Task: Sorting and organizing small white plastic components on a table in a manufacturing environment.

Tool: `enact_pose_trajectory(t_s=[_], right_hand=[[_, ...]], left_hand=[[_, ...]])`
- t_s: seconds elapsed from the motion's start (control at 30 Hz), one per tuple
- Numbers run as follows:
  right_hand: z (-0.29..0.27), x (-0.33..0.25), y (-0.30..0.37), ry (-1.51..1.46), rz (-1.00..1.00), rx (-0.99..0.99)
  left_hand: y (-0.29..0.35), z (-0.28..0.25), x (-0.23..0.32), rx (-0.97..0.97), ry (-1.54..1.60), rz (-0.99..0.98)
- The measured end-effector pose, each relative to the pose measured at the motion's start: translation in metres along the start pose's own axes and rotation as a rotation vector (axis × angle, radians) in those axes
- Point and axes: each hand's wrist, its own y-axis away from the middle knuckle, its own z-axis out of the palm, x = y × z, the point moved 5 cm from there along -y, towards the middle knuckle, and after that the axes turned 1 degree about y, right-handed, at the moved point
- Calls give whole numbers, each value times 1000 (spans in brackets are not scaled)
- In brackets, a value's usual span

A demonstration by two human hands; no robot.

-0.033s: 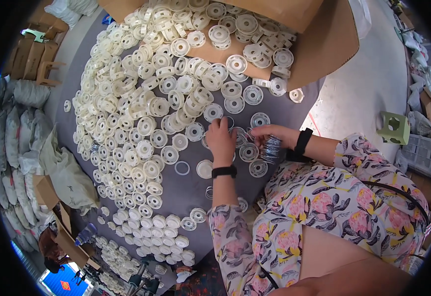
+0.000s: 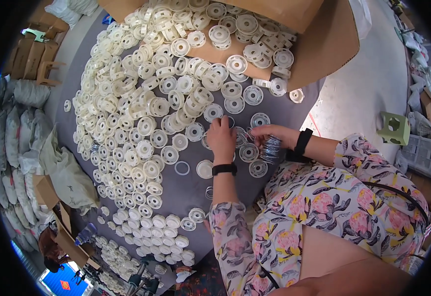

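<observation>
My right hand [image 2: 267, 136] is closed around a stack of thin silvery metal rings [image 2: 273, 150] at the middle right of the table. Left of it, my left hand [image 2: 220, 139] reaches over the round plastic parts with its fingers bent down and close together. What lies beneath those fingers is mostly hidden. A thin ring [image 2: 231, 122] shows beside its fingertips. Between and below my hands lie white round parts with grey metallic-looking faces, such as this wheel-shaped part [image 2: 248, 152]. A plain white disc [image 2: 204, 169] rests beside my left wrist.
A large heap of cream plastic wheel-shaped parts [image 2: 126, 98] covers the left and far table, spilling from a cardboard box [image 2: 319, 44]. White parts [image 2: 156, 232] stand in rows at the near left. A pale flat ring [image 2: 182, 168] lies left of my wrist. A green stool [image 2: 393, 128] stands right.
My hands stay almost in place. Near my left sleeve, a round part at the table's near edge no longer shows, and a bit of another person's hand appears beside the near parts.
</observation>
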Motion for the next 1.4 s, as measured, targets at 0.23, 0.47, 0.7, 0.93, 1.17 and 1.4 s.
enact_pose_trajectory(t_s=[0.23,0.47,0.7,0.93,1.17,1.4], right_hand=[[0,-3,0,-33,-11,6],[15,-2,-1,24,-6,-16],[5,0,-3,25,-23,-8],[13,0,0,15,-17,-29],[20,12,-4,-46,87,-9],[42,20,-25,11,86,-124]], left_hand=[[36,-29,-44,473,564,-123],[90,-81,-156,636,-101,-351],[89,-69,-125,173,-269,-380],[71,-83,-153,291,-15,-408],[40,-77,-167,274,-383,-189],[89,-74,-93,286,33,-150]])
